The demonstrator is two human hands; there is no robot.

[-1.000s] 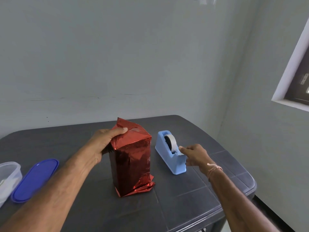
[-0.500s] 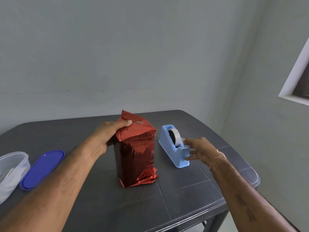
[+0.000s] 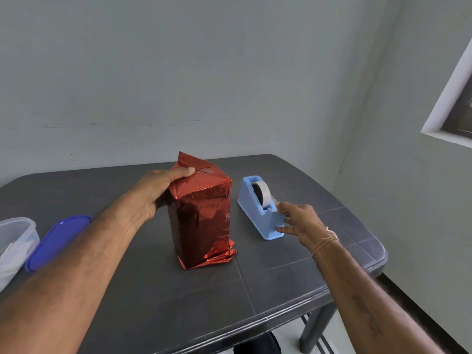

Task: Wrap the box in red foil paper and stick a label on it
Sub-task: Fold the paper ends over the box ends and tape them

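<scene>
A tall box wrapped in red foil paper (image 3: pixel 203 215) stands upright in the middle of the dark table (image 3: pixel 166 302). Loose foil folds stick out at its base and a flap stands up at its top left. My left hand (image 3: pixel 159 190) grips the box's upper left side, thumb pressing the folded foil on top. A light blue tape dispenser (image 3: pixel 258 208) with a roll of tape sits just right of the box. My right hand (image 3: pixel 298 219) touches the dispenser's near end at the cutter, fingers spread. Whether it pinches tape I cannot tell.
A blue oval lid (image 3: pixel 56 241) lies at the left, beside a clear plastic container (image 3: pixel 14 241) at the left edge. The table's front and right edges are close to my right arm. A grey wall stands behind, a window frame (image 3: pixel 452 98) at the right.
My right hand has moved from hovering by the tape roll down onto the dispenser's near end. My left hand has stayed on the box's top. The view has shifted slightly.
</scene>
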